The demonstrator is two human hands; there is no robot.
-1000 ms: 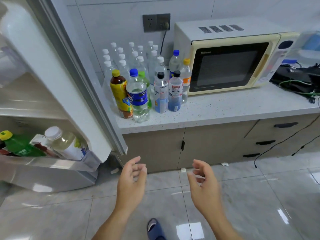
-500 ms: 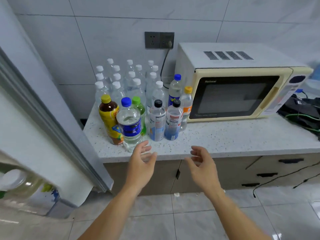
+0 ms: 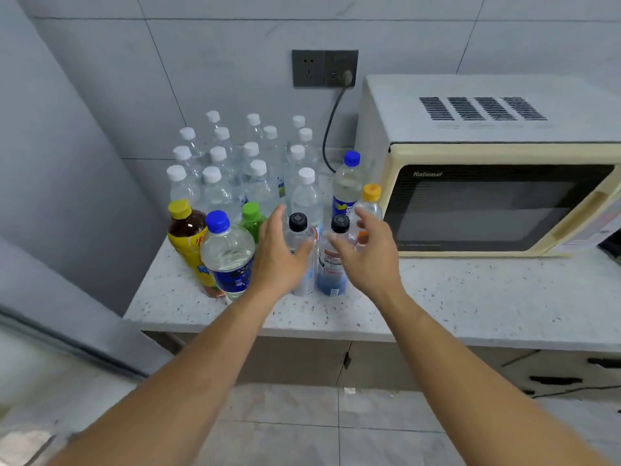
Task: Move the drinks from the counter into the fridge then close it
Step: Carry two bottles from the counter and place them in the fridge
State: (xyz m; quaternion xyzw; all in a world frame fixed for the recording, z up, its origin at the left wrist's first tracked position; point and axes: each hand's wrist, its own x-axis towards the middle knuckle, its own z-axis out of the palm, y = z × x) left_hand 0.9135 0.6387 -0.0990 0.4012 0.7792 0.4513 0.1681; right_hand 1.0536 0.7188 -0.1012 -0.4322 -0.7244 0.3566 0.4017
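**Two hands at the two black-capped bottles**

Two hands out over the counter (image 3: 470, 304), both spread and relaxed, gripping nothing. Left hand (image 3: 280, 257) in front of the left black-cap bottle (image 3: 299, 230), thumb across its shoulder, fingers reaching past its left side; touching or just short, cannot tell. Right hand (image 3: 369, 253) in front of the right black-cap bottle (image 3: 336, 260), fingers fanned, thumb over the bottle's label; contact likewise unclear through blur.

Drinks all upright at the counter's left end, beside the microwave (image 3: 497, 196). Front row, left to right: yellow-cap tea bottle (image 3: 186, 233), blue-cap water bottle (image 3: 228, 253) just in front of it and partly covering it, then the two black-capped ones side by side. Behind these, a green-cap bottle (image 3: 250, 216) between the blue-cap bottle and the left hand, a taller blue-cap bottle (image 3: 347, 183), and an orange-cap bottle (image 3: 371, 200) next to the microwave, partly behind the right fingers. Further back, toward the wall, a tight cluster of clear white-cap bottles (image 3: 258, 183).

Above, on the tiled wall, a dark socket (image 3: 324, 68) with a plug in and a cable (image 3: 327, 136) dropping behind the bottles. At far left, a grey edge of the fridge (image 3: 50, 331), its inside out of view. Below the counter, cabinet fronts and pale floor tiles.
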